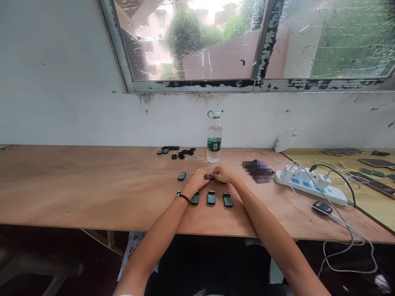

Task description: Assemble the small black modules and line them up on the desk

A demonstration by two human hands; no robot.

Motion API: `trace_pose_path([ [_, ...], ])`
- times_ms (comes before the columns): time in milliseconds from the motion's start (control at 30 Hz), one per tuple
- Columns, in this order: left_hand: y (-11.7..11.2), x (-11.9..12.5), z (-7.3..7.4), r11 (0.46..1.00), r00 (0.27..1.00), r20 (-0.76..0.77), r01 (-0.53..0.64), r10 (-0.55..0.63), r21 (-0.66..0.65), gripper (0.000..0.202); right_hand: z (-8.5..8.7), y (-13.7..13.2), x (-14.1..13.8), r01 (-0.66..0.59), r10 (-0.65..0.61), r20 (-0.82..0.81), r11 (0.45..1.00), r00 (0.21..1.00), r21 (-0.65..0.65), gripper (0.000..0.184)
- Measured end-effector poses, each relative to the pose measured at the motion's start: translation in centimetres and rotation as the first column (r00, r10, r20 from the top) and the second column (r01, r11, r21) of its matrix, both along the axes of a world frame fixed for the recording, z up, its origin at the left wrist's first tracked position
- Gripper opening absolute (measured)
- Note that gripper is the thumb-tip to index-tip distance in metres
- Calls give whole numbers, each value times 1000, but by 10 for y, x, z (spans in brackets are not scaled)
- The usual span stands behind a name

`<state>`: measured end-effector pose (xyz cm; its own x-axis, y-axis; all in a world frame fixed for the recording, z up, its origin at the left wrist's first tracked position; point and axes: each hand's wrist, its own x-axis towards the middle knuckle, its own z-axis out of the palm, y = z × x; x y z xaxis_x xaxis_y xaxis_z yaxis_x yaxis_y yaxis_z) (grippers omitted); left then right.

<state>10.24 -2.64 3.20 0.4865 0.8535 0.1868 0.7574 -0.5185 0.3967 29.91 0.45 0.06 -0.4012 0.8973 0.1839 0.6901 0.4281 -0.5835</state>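
Observation:
My left hand [199,179] and my right hand [221,174] meet over the middle of the wooden table [77,185], both pinched on one small black device [210,177] held between the fingertips. In front of the hands lies a row of small black devices with blue screens [211,198], and another one [182,176] rests to the left. My left wrist wears a black band. What the held piece looks like in detail is too small to tell.
A water bottle [214,137] stands behind the hands, with a pile of small black parts [177,152] to its left. At the right lies a white power strip [310,185] with cables, a black mouse-like item [322,207], and a second table [354,164] with phones.

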Motion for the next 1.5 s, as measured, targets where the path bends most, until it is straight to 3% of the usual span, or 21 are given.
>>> trace_pose_path([
  [167,4,-3,-5,999,999,38,31,-32,26,9,5,-1,5,-72,72,5,996,997,49,27],
  [367,4,-2,-7,1000,995,96,21,-22,5,14,10,2,43,124,-110,-146,988,983,90,39],
  [600,-2,-1,-2,999,992,121,25,-30,41,12,-8,-8,82,0,7,-73,995,997,97,47],
  [700,-8,6,1,991,988,132,71,-86,111,18,-13,-14,90,48,-39,-66,990,997,132,41],
  [833,-14,33,2,983,980,104,158,-168,96,20,-12,-19,95,130,-118,-71,973,991,193,25],
  [1067,-11,74,-5,993,999,-36,-23,27,117,31,-17,-12,96,212,-194,-104,956,975,202,15],
  [1133,-11,77,-9,991,998,-56,-34,42,126,35,-20,-10,98,204,-180,-131,957,975,206,10],
  [1267,-11,75,-14,991,996,-68,-40,49,128,20,-25,-8,101,165,-135,-141,960,981,228,25],
  [1367,-8,70,-15,994,1000,-14,1,0,109,8,-26,-7,101,176,-135,-191,961,972,215,22],
  [1500,-3,63,-14,993,996,36,77,-81,84,6,-25,-6,94,213,-154,-317,964,936,159,14],
])
